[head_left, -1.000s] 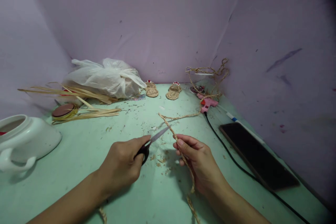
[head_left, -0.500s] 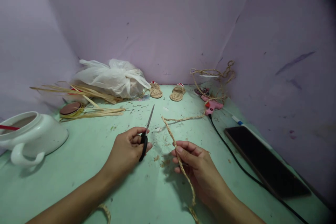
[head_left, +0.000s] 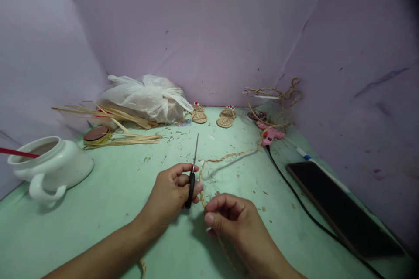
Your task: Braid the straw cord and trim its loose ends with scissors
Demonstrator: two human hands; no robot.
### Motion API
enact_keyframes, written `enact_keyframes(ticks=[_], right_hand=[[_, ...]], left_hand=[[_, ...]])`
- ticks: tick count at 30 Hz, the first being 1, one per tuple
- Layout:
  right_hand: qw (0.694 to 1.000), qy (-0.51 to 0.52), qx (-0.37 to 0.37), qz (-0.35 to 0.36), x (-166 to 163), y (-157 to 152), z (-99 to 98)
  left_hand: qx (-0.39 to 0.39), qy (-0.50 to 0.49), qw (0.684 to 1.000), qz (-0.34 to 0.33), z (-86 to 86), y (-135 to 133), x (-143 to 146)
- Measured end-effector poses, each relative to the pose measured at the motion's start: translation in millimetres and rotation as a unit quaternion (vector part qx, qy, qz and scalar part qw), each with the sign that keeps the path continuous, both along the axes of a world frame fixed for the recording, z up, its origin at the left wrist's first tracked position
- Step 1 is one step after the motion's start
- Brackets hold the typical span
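Observation:
My left hand (head_left: 176,187) is closed around the black handles of a pair of scissors (head_left: 191,185), whose blade points away from me. Just right of it, my right hand (head_left: 231,218) pinches a braided straw cord (head_left: 225,157) between thumb and fingers. From that pinch the cord runs up past my left fingertips, bends, and stretches right toward a pink glue gun (head_left: 271,134). Its other end trails below my right hand. Two small woven sandals (head_left: 225,117) with red and white beads stand at the back wall.
A white pot (head_left: 65,165) with a red stick is at the left. Behind it lie straw strips (head_left: 137,140), a round tin (head_left: 98,135) and a white plastic bag (head_left: 147,98). A dark phone (head_left: 343,209) and a black cable (head_left: 304,209) occupy the right side.
My right hand has moved down and left along the cord, nearer my left hand. The scissors now stand more upright, close beside the cord. The view has shifted slightly.

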State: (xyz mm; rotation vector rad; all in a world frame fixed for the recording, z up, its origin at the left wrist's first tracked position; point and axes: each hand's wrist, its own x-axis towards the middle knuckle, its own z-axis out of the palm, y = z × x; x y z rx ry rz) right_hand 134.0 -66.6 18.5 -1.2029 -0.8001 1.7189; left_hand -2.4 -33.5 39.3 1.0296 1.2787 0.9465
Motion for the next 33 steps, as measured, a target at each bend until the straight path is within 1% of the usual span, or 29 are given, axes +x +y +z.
enact_keyframes(ticks=[2, 3, 4, 5, 7, 8, 9, 12, 14, 15, 17, 19, 20, 22, 25, 31, 33], right_hand=[[0.999, -0.011, 0.013, 0.042, -3, -3, 0.1], [0.999, -0.015, 0.019, 0.049, -2, -3, 0.1], [0.999, -0.017, 0.021, 0.039, -1, -1, 0.3], [1.0, -0.017, 0.021, 0.014, 2, 1, 0.8], [0.998, -0.013, 0.013, -0.063, 10, 9, 2.4], [0.996, -0.007, 0.015, -0.088, 14, 13, 3.6], [0.994, -0.004, 0.022, -0.104, 19, 17, 4.7], [0.992, 0.003, 0.042, -0.12, 28, 25, 7.0], [0.991, 0.008, 0.042, -0.129, 29, 26, 6.8], [0.991, 0.019, 0.038, -0.131, 29, 25, 6.2], [0.992, 0.066, 0.016, -0.11, 27, 23, 5.0], [0.989, 0.13, -0.024, -0.067, 26, 21, 4.2], [0.985, 0.157, -0.049, -0.046, 27, 20, 4.1], [0.979, 0.184, -0.085, -0.03, 29, 21, 4.3], [0.977, 0.19, -0.085, -0.049, 33, 25, 4.7], [0.99, 0.135, 0.019, -0.042, 36, 29, 7.5], [0.993, 0.105, 0.041, -0.039, 35, 28, 7.6]], left_hand=[[-0.009, -0.017, 1.0, -0.01, -0.5, -2, 1], [-0.013, -0.024, 0.999, -0.018, -0.7, -3, 1], [-0.018, -0.029, 0.999, -0.028, -1.1, -4, 1], [-0.024, -0.03, 0.999, -0.039, -1.6, -4, 1], [-0.032, -0.027, 0.998, -0.055, -3.4, -6, 2], [-0.036, -0.022, 0.997, -0.06, -4.4, -7, 3], [-0.038, -0.014, 0.997, -0.064, -5.4, -8, 4], [-0.043, 0.003, 0.996, -0.08, -6.2, -11, 7], [-0.039, 0.005, 0.993, -0.112, -3.9, -14, 9], [-0.035, 0.002, 0.99, -0.135, -2.2, -15, 10], [-0.019, -0.01, 0.981, -0.195, 0.9, -19, 11], [-0.002, -0.025, 0.97, -0.242, 1.5, -21, 10], [0.002, -0.033, 0.967, -0.253, 0.3, -21, 10], [-0.002, -0.041, 0.967, -0.252, -4.2, -18, 7], [-0.016, -0.043, 0.973, -0.225, -12.1, -13, 3], [-0.026, -0.065, 0.983, -0.168, -19.3, -6, 2], [-0.031, -0.076, 0.983, -0.164, -21.3, -7, 2]])
